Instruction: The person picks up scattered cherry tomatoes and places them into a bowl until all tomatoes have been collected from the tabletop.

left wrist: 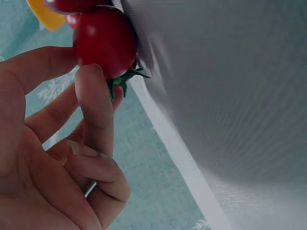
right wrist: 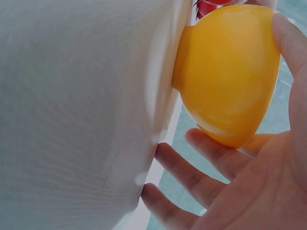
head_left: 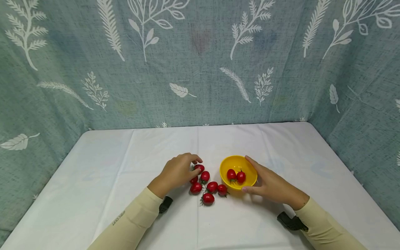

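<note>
My left hand (head_left: 177,173) is over the left side of a loose group of cherry tomatoes, its thumb and forefinger about one red tomato (head_left: 199,168). In the left wrist view, the fingertips touch a glossy tomato (left wrist: 105,43) with a green stem, and the other fingers are bent. My right hand (head_left: 270,183) holds a yellow bowl (head_left: 225,166) by its right side, thumb near and fingers at the far rim. Two tomatoes (head_left: 241,177) lie inside. The right wrist view shows the bowl's outer wall (right wrist: 230,72) between thumb and fingers, its base on the cloth.
Several more cherry tomatoes (head_left: 207,199) lie on the white tablecloth (head_left: 240,218) between the left hand and the bowl. A blue-green curtain (head_left: 200,76) with white leaf prints hangs behind the table and at its sides. Dark straps (head_left: 292,221) sit at both wrists.
</note>
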